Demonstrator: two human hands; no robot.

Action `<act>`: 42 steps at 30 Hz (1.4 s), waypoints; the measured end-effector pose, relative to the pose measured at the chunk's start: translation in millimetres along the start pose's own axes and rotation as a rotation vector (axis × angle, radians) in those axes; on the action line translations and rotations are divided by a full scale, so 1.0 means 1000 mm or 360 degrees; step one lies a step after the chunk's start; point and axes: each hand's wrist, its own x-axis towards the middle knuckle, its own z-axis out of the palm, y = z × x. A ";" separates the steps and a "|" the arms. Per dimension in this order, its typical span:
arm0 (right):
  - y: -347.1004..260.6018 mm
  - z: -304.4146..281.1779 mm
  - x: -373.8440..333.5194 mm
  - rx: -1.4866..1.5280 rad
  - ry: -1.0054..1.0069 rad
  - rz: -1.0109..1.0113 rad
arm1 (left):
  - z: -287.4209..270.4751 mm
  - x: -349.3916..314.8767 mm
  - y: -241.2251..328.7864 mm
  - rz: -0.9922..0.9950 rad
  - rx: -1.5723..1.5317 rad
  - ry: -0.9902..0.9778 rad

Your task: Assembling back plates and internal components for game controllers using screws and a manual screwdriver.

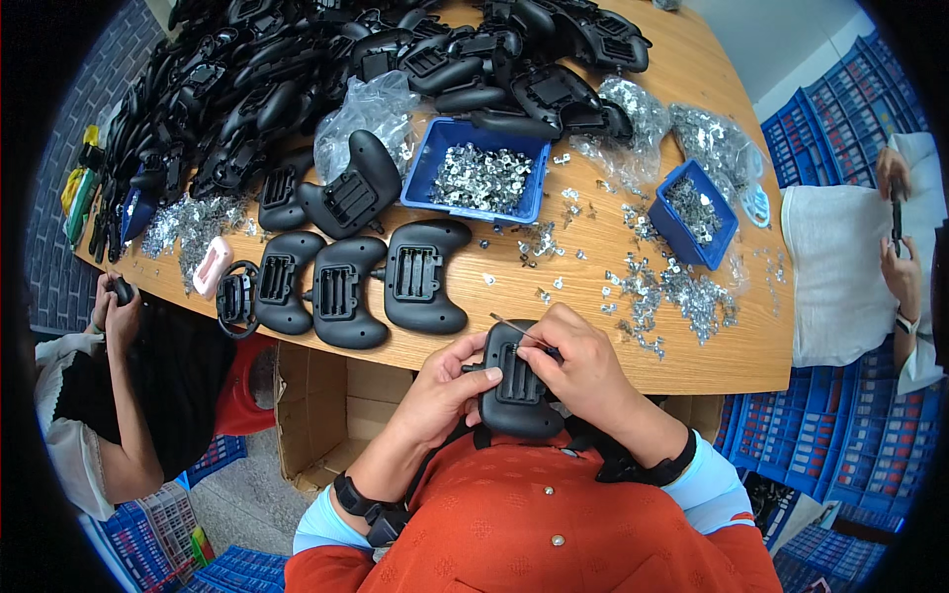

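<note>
By the near edge of the worktop (741, 356), the left hand (442, 385) grips a black controller (519, 387) at its side. The right hand (585, 362) has its fingers closed around a thin rod (506, 322) above it.

An open cardboard box (311, 405) sits under the wooden table (720, 74), blue plastic crates (791, 435) at right, brick-patterned wall (94, 114) at left

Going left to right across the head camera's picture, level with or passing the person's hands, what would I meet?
A co-worker's hands → pale pink object → left hand → black controller → right hand → smaller blue bin → another co-worker's hands.
</note>
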 end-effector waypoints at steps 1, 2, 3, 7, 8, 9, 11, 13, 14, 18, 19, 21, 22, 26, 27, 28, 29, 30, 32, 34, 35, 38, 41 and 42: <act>-0.002 0.000 0.000 -0.0143 0.0019 -0.0076 | 0.000 0.000 0.000 0.0000 -0.0001 -0.0002; -0.004 0.001 -0.001 -0.0287 0.0039 -0.0153 | 0.000 0.000 0.000 0.0005 0.0017 -0.0006; -0.005 0.002 -0.002 -0.0288 0.0040 -0.0151 | 0.000 0.000 0.000 0.0010 0.0034 -0.0012; -0.007 0.002 -0.005 -0.0475 0.0037 -0.0271 | -0.003 0.000 -0.003 0.0013 0.0060 -0.0012; -0.006 0.002 -0.005 -0.0454 0.0034 -0.0295 | -0.001 -0.001 -0.002 0.0016 0.0060 -0.0005; -0.005 0.001 -0.005 -0.0454 0.0032 -0.0297 | -0.001 -0.001 -0.002 0.0019 0.0060 0.0002; -0.006 -0.001 -0.006 -0.0451 -0.0009 -0.0313 | 0.000 0.000 -0.001 0.0035 0.0050 -0.0007; -0.007 -0.002 -0.007 -0.0414 0.0033 -0.0295 | 0.000 -0.001 -0.001 0.0051 0.0041 -0.0015; -0.007 -0.002 -0.007 -0.0377 0.0075 -0.0276 | 0.000 -0.001 -0.001 0.0037 0.0039 -0.0007; -0.004 -0.001 -0.008 -0.0326 0.0089 -0.0330 | 0.000 -0.001 0.000 0.0026 0.0023 -0.0003; -0.005 -0.001 -0.007 -0.0326 0.0074 -0.0354 | 0.000 -0.001 0.000 0.0024 0.0023 -0.0004; -0.004 -0.001 -0.006 -0.0328 0.0061 -0.0377 | 0.000 -0.002 0.001 0.0034 0.0032 -0.0005; -0.003 0.000 -0.005 -0.0334 0.0072 -0.0373 | -0.001 -0.002 0.000 0.0035 0.0032 -0.0005; -0.003 -0.005 -0.004 -0.0268 0.0249 -0.0312 | -0.002 -0.001 0.000 0.0039 0.0021 -0.0043; -0.002 -0.006 -0.004 -0.0267 0.0247 -0.0313 | -0.002 -0.001 0.000 0.0020 0.0019 -0.0053; -0.002 -0.007 -0.005 -0.0303 0.0216 -0.0269 | -0.003 -0.001 0.000 0.0018 0.0021 -0.0055; -0.001 -0.008 -0.006 -0.0339 0.0185 -0.0224 | -0.003 -0.001 -0.002 0.0023 0.0020 -0.0063; 0.001 -0.009 -0.009 -0.0340 0.0188 -0.0220 | -0.004 -0.001 -0.002 0.0027 0.0018 -0.0071; 0.008 -0.012 -0.013 -0.0282 0.0345 -0.0138 | -0.002 0.000 -0.004 0.0031 0.0040 -0.0058; 0.012 -0.023 -0.020 -0.0307 0.0436 -0.0052 | -0.001 0.001 -0.005 0.0027 0.0062 -0.0054; 0.015 -0.030 -0.024 -0.0332 0.0525 0.0032 | -0.001 0.001 -0.005 0.0029 0.0052 -0.0058; 0.029 -0.045 -0.039 -0.0334 0.0679 0.0150 | 0.003 0.000 -0.003 0.0022 0.0077 -0.0033; 0.038 -0.051 -0.056 -0.0418 0.0646 0.0189 | 0.003 -0.002 -0.005 0.0029 0.0178 0.0045; 0.042 -0.051 -0.062 -0.0461 0.0584 0.0204 | 0.004 -0.002 -0.005 0.0045 0.0246 0.0098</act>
